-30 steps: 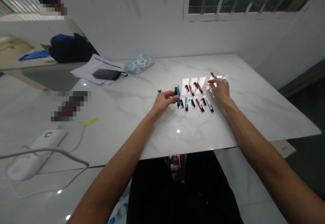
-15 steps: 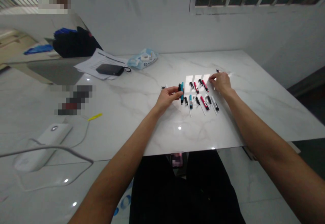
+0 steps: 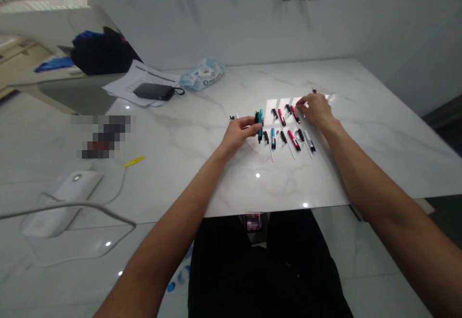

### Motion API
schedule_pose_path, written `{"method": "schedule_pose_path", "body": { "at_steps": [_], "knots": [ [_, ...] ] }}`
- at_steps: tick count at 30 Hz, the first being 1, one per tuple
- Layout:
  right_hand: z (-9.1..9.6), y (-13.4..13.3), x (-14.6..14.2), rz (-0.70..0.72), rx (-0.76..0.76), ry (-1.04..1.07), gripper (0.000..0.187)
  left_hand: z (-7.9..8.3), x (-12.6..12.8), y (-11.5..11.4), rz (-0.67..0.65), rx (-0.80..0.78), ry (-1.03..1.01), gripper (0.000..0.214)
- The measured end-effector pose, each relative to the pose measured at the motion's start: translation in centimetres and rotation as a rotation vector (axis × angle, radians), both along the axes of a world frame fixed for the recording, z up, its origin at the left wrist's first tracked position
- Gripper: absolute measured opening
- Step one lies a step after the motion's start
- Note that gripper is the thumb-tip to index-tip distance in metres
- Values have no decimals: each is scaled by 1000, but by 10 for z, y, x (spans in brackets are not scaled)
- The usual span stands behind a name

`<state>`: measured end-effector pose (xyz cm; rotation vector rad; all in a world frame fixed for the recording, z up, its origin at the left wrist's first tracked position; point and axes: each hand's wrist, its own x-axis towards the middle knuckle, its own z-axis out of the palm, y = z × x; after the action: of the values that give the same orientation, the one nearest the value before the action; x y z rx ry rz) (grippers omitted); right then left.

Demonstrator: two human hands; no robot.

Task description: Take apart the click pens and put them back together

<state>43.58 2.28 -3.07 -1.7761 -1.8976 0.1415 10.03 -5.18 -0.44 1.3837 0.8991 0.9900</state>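
My left hand (image 3: pixel 241 133) is closed around a blue pen barrel (image 3: pixel 260 121) and dark pen parts beside it, held upright just above the tabletop. To its right, pens lie taken apart in two rows: a blue barrel (image 3: pixel 273 138), red barrels (image 3: pixel 293 140), a white barrel (image 3: pixel 309 141), black pieces (image 3: pixel 283 137) and thin white refills (image 3: pixel 290 151). At the right end of the far row, my right hand (image 3: pixel 315 108) has its fingers curled together beside a red barrel (image 3: pixel 295 114). Whatever its fingertips pinch is hidden. Behind that hand a small dark-tipped item (image 3: pixel 314 90) shows.
On the white marbled table (image 3: pixel 216 183), a blue soft pack (image 3: pixel 202 74) and a black phone-like case (image 3: pixel 154 91) on papers (image 3: pixel 126 87) lie at the back left. A white device (image 3: pixel 65 202) with a grey cable is at the left. A wall stands behind.
The camera view has tilted slightly downward, so the table sits higher in the picture. Both hands keep nearly the same places; the left still holds the blue barrel.
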Motion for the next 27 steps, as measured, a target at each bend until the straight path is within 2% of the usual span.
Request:
{"method": "schedule_pose_path", "body": {
  "at_steps": [5,9,12,17,20,23,27],
  "knots": [
    [0,1,0,-17,-19,54,19,1,0,0,7,-2,4,42],
    [10,-7,-11,-42,133,139,23,1,-1,1,1,-22,-4,43],
    [22,-20,-33,-62,203,343,23,0,-1,1,-15,-37,-14,44],
    [37,-45,-83,113,78,802,20,2,0,-1,-37,-40,-14,44],
    [41,-58,-104,222,-37,1007,31,6,0,-4,-52,-40,-7,45],
    [43,-66,-113,280,-112,1099,42,7,0,-4,-74,-27,-11,45],
    [43,-70,-113,317,-156,1133,47,6,1,-4,-103,-16,-13,45]
  ]
}}
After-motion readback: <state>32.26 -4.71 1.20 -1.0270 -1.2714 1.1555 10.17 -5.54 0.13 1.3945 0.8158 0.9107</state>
